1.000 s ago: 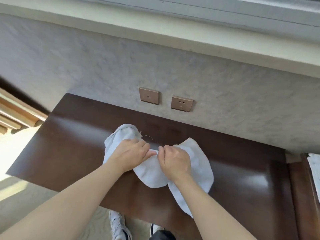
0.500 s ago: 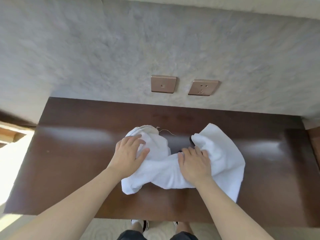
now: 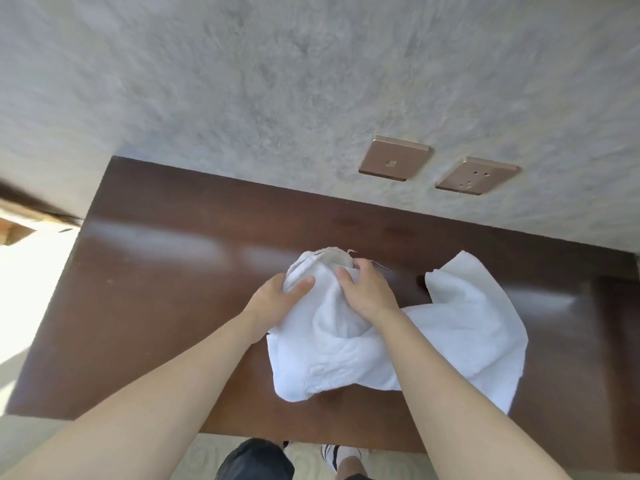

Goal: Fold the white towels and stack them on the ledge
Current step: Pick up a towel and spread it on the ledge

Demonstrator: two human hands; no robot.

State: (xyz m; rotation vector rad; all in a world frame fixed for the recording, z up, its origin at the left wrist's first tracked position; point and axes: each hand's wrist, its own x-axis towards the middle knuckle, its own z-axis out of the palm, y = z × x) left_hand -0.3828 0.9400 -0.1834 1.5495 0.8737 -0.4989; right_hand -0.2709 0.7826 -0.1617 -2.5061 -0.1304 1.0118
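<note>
Apparently unlabelled, white towel gripped by left hand and right hand.

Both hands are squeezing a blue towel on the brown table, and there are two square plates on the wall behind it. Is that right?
Almost. The towel is white, not blue, as the head view shows. The rest holds: the left hand and right hand both grip it on the brown table, with two square plates on the wall behind.

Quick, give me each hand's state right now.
Left hand: grips the white towel at its far bunched end.
Right hand: grips the same end beside it.
</note>
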